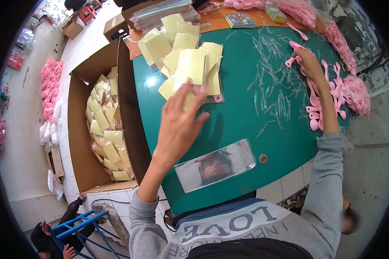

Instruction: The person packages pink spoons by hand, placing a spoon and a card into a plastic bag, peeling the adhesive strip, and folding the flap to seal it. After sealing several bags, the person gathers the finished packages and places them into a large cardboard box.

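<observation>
My left hand [180, 123] reaches over the near edge of a pile of clear packets with pale yellow cards [191, 64]. Its fingers are spread; the fingertips overlap the packets, and contact is hard to judge. On the right, my right hand [310, 64] has its fingers closed on a pink plastic spoon [294, 45], beside a heap of pink spoons [315, 113] of several sizes. A stack of clear plastic bags [216, 166] lies flat and shiny near the table's front edge. Thin clear plastic strips [272, 64] are scattered between the packets and the spoons.
The green table [233, 123] has a curved front edge. Left of it stands a deep cardboard box [95, 183] holding many carded packets. Bagged pink spoons [354, 95] line the right edge. Small printed packs [240, 20] lie at the back. A person [52, 241] is at lower left by a blue metal frame [80, 224].
</observation>
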`<state>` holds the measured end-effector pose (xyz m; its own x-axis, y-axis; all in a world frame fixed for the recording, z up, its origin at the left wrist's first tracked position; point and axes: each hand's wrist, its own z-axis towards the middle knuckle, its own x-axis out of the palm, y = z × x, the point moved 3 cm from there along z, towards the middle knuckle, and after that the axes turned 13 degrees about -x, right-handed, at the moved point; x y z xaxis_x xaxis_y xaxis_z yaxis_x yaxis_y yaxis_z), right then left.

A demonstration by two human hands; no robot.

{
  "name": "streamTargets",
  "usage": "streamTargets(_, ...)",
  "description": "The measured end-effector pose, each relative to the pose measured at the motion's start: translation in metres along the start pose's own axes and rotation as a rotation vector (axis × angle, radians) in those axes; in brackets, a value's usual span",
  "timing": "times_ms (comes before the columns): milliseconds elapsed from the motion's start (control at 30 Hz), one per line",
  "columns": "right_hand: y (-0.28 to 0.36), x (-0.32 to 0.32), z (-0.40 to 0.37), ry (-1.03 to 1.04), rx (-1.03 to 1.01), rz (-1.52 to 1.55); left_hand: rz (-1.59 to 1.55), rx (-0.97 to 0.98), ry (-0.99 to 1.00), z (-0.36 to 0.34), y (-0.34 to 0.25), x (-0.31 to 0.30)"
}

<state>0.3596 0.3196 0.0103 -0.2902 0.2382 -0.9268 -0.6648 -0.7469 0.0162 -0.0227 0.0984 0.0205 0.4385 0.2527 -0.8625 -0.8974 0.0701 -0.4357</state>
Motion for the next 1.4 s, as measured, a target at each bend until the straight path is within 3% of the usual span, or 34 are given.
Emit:
streamTargets(100,-0.024,0.012,0.001,0.078,-0.077,-0.106,0.131,0.038,0.143,0.003,0.015,0.030)
streamTargets(200,-0.013,0.006,0.011,0.247,-0.074,-0.274,0.142,0.110,0.102,0.018,0.023,0.032)
streamTargets(233,-0.015,0.000,0.013,0.207,-0.058,-0.262,0.083,0.043,0.136,0.019,0.020,0.031)
streamTargets(300,-0.019,-0.011,0.017,0.123,-0.028,-0.236,0.079,0.086,0.015,0.015,0.006,0.020)
streamTargets(400,0.018,-0.037,0.028,-0.064,0.019,0.104,-0.114,0.130,-0.030,0.019,-0.012,0.010)
streamTargets(500,0.076,-0.051,0.036,-0.079,-0.047,0.465,-0.425,0.107,-0.018,0.034,-0.036,0.004)
streamTargets(633,0.154,-0.062,0.042,0.052,-0.137,0.591,-0.715,0.091,0.009,0.057,-0.071,0.004)
streamTargets(733,0.176,-0.063,0.040,0.105,-0.174,0.645,-0.795,0.089,0.169,0.063,-0.072,0.015)
streamTargets(933,0.179,-0.057,0.039,0.149,-0.186,0.549,-0.763,-0.084,-0.059,0.041,-0.047,-0.004)
streamTargets(1067,0.186,-0.052,0.045,0.152,-0.203,0.615,-0.743,-0.092,0.001,0.030,-0.029,-0.006)
streamTargets(1200,0.198,-0.047,0.051,0.146,-0.181,0.438,-0.722,-0.085,0.187,0.018,-0.032,-0.002)
streamTargets(1267,0.199,-0.048,0.048,0.132,-0.095,0.343,-0.532,-0.032,0.215,0.000,-0.036,-0.002)
streamTargets(1367,0.198,-0.056,0.048,-0.060,-0.097,0.288,-0.280,0.035,0.263,-0.039,-0.040,0.008)
streamTargets(1400,0.197,-0.059,0.047,-0.036,-0.021,0.469,-0.262,0.048,0.249,-0.052,-0.042,0.014)
